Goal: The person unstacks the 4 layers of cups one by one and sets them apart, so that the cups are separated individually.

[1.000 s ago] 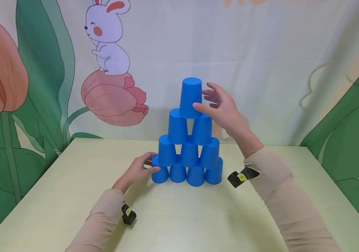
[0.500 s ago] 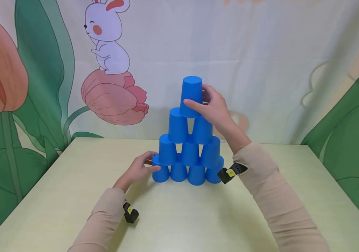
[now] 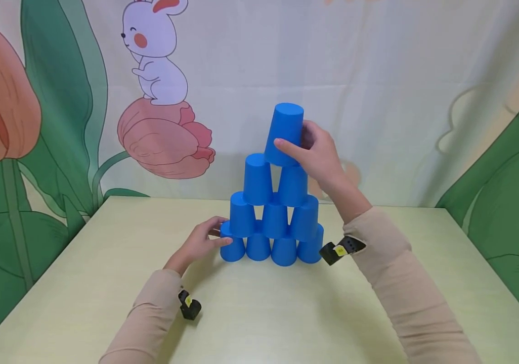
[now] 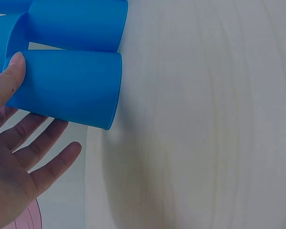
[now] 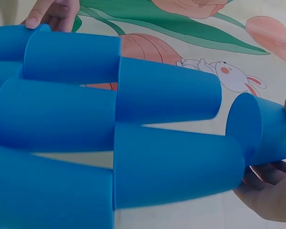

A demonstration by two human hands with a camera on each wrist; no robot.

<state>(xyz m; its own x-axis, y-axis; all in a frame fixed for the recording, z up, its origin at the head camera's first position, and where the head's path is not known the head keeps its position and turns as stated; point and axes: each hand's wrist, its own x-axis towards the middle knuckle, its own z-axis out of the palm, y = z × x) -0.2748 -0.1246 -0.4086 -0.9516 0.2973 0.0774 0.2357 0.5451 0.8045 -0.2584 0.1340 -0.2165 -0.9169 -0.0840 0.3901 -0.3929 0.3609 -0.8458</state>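
My right hand (image 3: 320, 154) grips the top blue cup (image 3: 286, 132), thumb in front and fingers behind. That cup is upside down and tilted; in the right wrist view its open mouth (image 5: 245, 125) shows, lifted off the left cup (image 5: 169, 90) of the two-cup row. Its lower edge seems to meet the right cup (image 5: 178, 167) of that row. Low on the left, my left hand (image 3: 200, 241) rests its thumb on the bottom-left cup (image 3: 232, 248). In the left wrist view the other fingers (image 4: 57, 164) are spread, fairly straight, beside and partly behind this cup (image 4: 69, 86).
Under the held cup, upside-down blue cups (image 3: 274, 216) stand in stepped rows on the pale table (image 3: 259, 313). Behind the table hangs a curtain (image 3: 391, 126) printed with a rabbit and tulips. Each wrist carries a small black camera (image 3: 190, 306).
My right hand has closed its fingers round the top cup, raised it slightly, tilted it and shifted it right. My left hand has stayed at the bottom-left cup.
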